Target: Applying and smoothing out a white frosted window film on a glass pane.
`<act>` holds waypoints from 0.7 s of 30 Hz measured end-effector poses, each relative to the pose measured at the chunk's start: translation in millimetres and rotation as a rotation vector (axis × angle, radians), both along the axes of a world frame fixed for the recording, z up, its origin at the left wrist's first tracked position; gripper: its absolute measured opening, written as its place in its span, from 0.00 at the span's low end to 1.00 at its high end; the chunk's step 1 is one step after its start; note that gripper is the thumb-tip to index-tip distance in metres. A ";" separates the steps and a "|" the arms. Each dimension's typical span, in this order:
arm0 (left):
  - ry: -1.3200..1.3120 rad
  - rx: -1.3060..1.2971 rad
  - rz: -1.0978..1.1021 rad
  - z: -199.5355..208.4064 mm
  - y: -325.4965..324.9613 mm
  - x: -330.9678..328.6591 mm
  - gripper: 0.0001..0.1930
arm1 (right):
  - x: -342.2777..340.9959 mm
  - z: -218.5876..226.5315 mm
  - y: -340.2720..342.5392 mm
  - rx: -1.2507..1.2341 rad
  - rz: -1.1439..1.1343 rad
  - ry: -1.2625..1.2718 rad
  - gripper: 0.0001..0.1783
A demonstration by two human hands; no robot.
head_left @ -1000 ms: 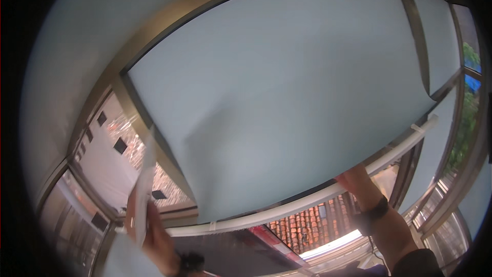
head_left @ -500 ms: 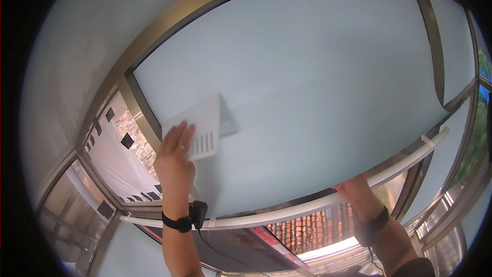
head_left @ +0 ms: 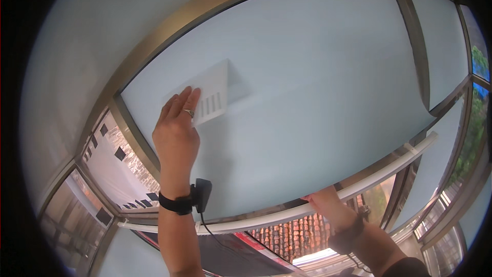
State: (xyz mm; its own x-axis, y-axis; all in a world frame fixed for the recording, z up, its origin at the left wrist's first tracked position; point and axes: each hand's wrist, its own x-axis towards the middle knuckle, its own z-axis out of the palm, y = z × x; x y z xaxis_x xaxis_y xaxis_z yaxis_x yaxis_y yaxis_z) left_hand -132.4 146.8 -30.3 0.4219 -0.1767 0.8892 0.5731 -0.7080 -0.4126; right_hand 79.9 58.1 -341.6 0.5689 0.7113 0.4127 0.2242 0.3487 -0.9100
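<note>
A large sheet of pale blue frosted window film (head_left: 318,82) covers the wide pane in front of me. My left hand (head_left: 177,128), with a ring on one finger, grips a white slotted scraper (head_left: 212,97) and holds it flat against the film in the left part of the pane. Below, at the film's lower edge, is my right hand (head_left: 327,206). Its fingertips pinch the edge, though some fingers are hidden from view. Beneath that edge, the film hangs slightly away from the frame.
A bronze metal frame (head_left: 414,41) borders the panes. Along the bottom runs a white tube (head_left: 271,223). At left, white sheeting (head_left: 115,166) is held with black tape pieces. A tiled roof (head_left: 292,236) shows through the lower opening. Each wrist wears a black strapped device with a cable.
My left hand has slid the scraper upward and a little right over the film. My right hand has shifted left along the lower edge. The whole view has also moved slightly.
</note>
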 end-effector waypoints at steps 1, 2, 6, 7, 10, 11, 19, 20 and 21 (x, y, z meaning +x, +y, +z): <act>0.007 -0.001 -0.018 -2.5 -6.0 15.6 0.30 | 4.6 -8.7 3.5 0.032 -0.038 -0.076 0.20; 0.013 0.004 -0.008 -8.9 -11.3 19.2 0.30 | 0.2 -6.6 5.0 0.037 -0.028 -0.069 0.20; 0.071 -0.021 0.065 -61.7 -31.2 27.9 0.27 | -21.9 19.7 -4.0 -0.009 0.087 0.083 0.13; 0.097 -0.058 0.046 -69.1 -36.2 33.0 0.27 | -24.0 27.2 -8.6 0.090 0.235 0.525 0.11; 0.143 -0.120 0.040 -69.0 -57.2 43.5 0.26 | -17.4 39.8 -20.1 -0.286 0.022 -0.399 0.11; 0.148 -0.115 0.027 -62.8 -64.0 50.5 0.26 | -16.6 38.2 -18.5 -0.284 0.008 -0.393 0.11; 0.014 0.004 0.017 -12.8 -109.2 143.3 0.29 | -21.3 10.3 8.4 0.061 -0.526 -0.956 0.06; 0.029 0.006 0.010 -22.9 -112.5 151.7 0.29 | -22.3 17.8 2.1 0.055 -0.533 -0.941 0.06; 0.062 0.030 0.054 -40.2 -114.7 156.8 0.28 | -24.7 25.1 -6.5 -0.045 -0.427 -0.965 0.09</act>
State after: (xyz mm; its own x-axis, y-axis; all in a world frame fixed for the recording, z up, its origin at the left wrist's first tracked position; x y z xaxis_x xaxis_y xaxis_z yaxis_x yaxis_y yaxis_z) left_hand 24.4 32.1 -70.5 0.4857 -0.1788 0.8556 0.5824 -0.6638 -0.4693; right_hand 55.2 51.5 -316.4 0.2206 0.5553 0.8019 0.9559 0.0405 -0.2910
